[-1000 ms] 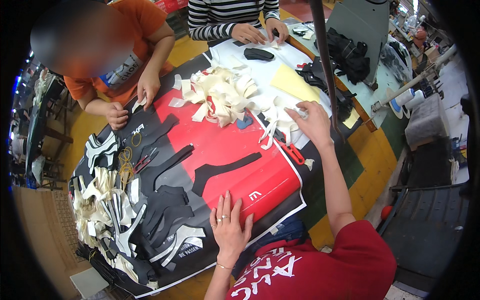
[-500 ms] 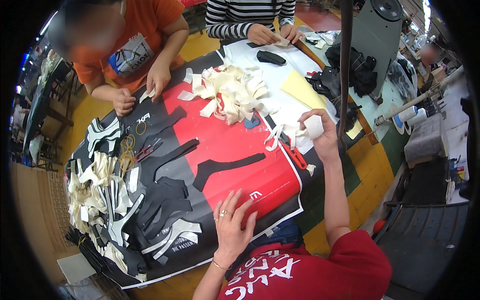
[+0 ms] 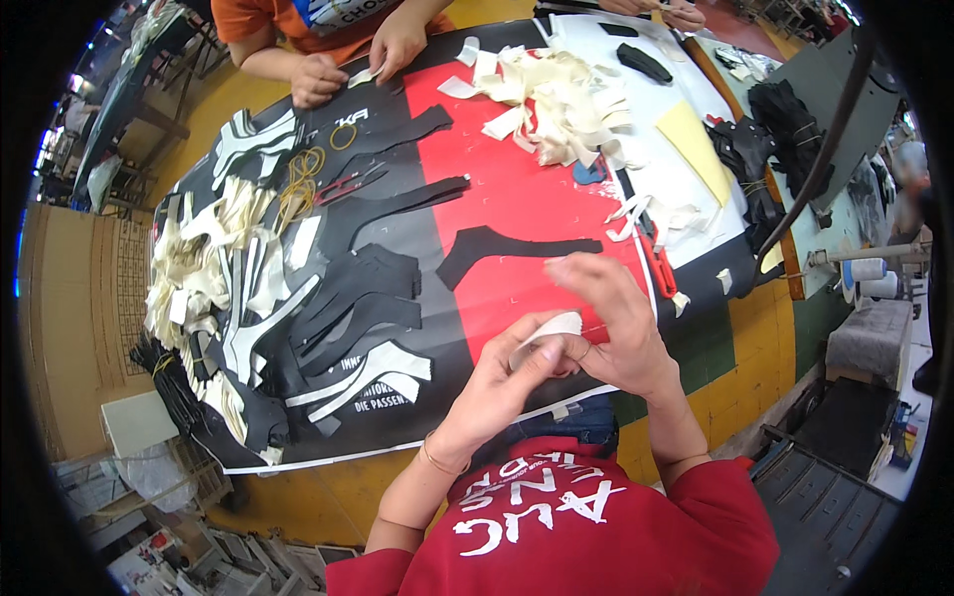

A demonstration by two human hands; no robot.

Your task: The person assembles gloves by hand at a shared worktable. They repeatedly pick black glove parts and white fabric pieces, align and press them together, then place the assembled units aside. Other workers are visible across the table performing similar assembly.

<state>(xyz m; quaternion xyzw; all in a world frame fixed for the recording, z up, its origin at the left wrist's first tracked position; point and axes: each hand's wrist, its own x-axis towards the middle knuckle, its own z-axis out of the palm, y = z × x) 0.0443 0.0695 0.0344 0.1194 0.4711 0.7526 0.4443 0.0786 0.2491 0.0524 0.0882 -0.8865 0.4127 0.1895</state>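
Note:
Close in front of me, my left hand grips a small white flexible piece, curved between thumb and fingers. My right hand meets it from the other side, its lower fingers closed at the piece's edge and its upper fingers raised and slightly blurred. Just beyond my hands, a black cut piece with a wide end and a narrow tail lies on the red part of the table cover. A red-handled cutter lies to its right, beside thin white strips.
Cream scraps are heaped at the far middle. A yellow sheet rests at the right. On the left are black cut pieces, white-and-black pieces and yellow rubber bands. Across the table, a co-worker's hands handle a small piece.
My right hand has come down and left with the white piece, and my left hand has moved right to take hold of it. The view has shifted, so the table sits higher.

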